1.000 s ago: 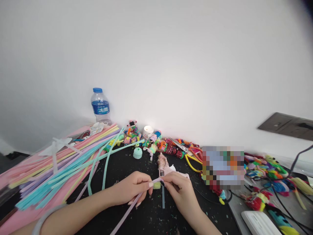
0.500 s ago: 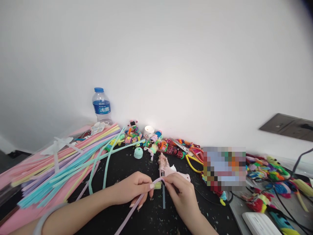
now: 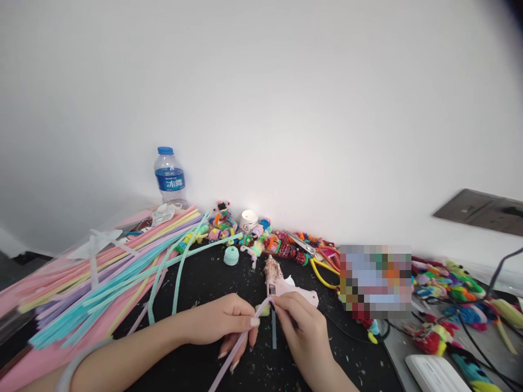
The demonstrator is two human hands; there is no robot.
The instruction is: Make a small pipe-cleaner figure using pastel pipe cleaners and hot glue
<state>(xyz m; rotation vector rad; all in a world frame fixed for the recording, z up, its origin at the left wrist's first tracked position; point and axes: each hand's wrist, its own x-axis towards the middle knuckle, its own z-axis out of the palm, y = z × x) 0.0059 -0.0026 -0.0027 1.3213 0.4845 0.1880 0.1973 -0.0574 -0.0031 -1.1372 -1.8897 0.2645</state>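
A long lilac pipe cleaner point(image 3: 229, 362) runs up from the lower edge and bends between both hands. My left hand point(image 3: 229, 325) pinches it between thumb and fingers, just below the bend. At its upper end, my right hand point(image 3: 302, 321) pinches the tip with thumb and forefinger. Behind the bend a small yellow-green fuzzy piece point(image 3: 263, 311) shows in part; whether it is held or lies on the mat I cannot tell. Beyond my hands lies a pale pink glue gun point(image 3: 294, 291) with a clear glue stick point(image 3: 274, 332) sticking out. A mint coil point(image 3: 231, 255) sits farther back.
Bundled pastel pipe cleaners point(image 3: 122, 272) lie at left beside a water bottle point(image 3: 170, 177). Along the wall are several fuzzy figures, a white cup point(image 3: 249, 220) and scissors point(image 3: 304, 243). A white box point(image 3: 433, 373) and dark cables point(image 3: 463, 321) are at right.
My left hand has slid slightly down along the lilac pipe cleaner, whose lower part has swung to the right. The yellow-green piece is less visible. My right hand has barely moved.
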